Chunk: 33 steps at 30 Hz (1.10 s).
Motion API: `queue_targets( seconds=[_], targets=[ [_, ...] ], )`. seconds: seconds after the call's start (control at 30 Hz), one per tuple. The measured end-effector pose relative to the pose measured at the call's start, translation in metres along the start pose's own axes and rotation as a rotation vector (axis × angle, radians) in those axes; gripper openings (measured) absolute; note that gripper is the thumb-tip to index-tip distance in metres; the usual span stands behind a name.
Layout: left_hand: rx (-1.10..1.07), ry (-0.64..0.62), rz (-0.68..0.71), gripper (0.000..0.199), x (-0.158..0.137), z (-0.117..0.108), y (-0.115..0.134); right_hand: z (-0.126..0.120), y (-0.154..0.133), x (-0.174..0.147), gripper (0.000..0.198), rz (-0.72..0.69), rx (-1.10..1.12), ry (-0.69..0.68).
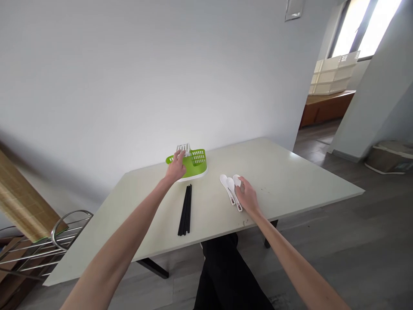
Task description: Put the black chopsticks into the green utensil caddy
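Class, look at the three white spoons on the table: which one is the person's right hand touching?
The rightmost white spoon: the right hand lies over it, fingers on its bowl. The other two spoons lie just left of the hand, untouched.

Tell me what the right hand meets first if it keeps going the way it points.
The white spoons: the right hand already seems to touch the nearest one. Beyond them, bare table.

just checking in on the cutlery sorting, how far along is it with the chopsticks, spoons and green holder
Nothing looks loaded yet. The black chopsticks lie untouched on the table, and the white spoons lie beside them. In hand: the left hand rests on the green holder, and the right hand is on the spoons. Left: every utensil is outside the holder.
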<state>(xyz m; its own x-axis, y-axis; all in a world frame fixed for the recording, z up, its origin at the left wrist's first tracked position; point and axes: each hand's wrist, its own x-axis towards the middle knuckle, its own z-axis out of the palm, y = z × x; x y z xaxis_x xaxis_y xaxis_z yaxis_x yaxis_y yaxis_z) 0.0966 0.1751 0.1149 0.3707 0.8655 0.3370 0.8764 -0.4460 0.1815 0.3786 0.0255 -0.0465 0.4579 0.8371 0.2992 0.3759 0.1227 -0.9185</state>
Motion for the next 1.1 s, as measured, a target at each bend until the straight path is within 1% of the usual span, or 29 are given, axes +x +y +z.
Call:
queue_targets(
  seconds=[0.13,0.3,0.37,0.43,0.47,0.53,0.6,0.67,0.77,0.87,0.97,1.1],
  targets=[
    [-0.034,0.008,0.061,0.083,0.015,0.018,0.027,-0.001,-0.002,0.000,0.054,0.002,0.001,0.002],
    [-0.102,-0.046,0.123,0.089,0.022,0.032,0.047,-0.001,-0.001,0.000,0.054,-0.010,-0.006,-0.002],
    [-0.120,-0.008,0.178,0.092,0.017,0.034,0.051,-0.001,-0.001,0.000,0.054,-0.003,-0.005,-0.011],
    [-0.123,0.080,0.237,0.091,0.004,0.034,0.050,-0.001,0.000,0.000,0.054,0.003,0.001,-0.015],
    [-0.126,0.131,0.252,0.088,-0.005,0.033,0.047,-0.002,0.000,0.000,0.054,0.003,0.004,-0.015],
    [-0.149,0.210,0.234,0.080,-0.026,0.032,0.035,-0.002,0.000,0.000,0.054,-0.002,0.005,-0.010],
    [-0.189,0.260,0.162,0.071,-0.050,0.031,0.016,-0.002,0.000,-0.001,0.055,-0.009,0.001,-0.004],
    [-0.217,0.278,0.062,0.065,-0.075,0.034,-0.006,-0.002,0.000,-0.001,0.055,-0.016,-0.003,0.004],
    [-0.237,0.230,-0.065,0.058,-0.109,0.044,-0.039,-0.002,0.001,-0.002,0.055,-0.018,-0.001,0.012],
    [-0.256,0.102,-0.131,0.053,-0.138,0.058,-0.059,-0.002,0.003,-0.002,0.056,0.002,-0.019,0.010],
    [-0.285,-0.007,-0.146,0.061,-0.161,0.070,-0.061,-0.004,0.005,-0.003,0.057,0.012,-0.035,0.007],
    [-0.246,-0.036,-0.095,0.076,-0.178,0.082,-0.053,-0.006,0.007,-0.004,0.057,0.026,-0.044,0.000]
  ],
)
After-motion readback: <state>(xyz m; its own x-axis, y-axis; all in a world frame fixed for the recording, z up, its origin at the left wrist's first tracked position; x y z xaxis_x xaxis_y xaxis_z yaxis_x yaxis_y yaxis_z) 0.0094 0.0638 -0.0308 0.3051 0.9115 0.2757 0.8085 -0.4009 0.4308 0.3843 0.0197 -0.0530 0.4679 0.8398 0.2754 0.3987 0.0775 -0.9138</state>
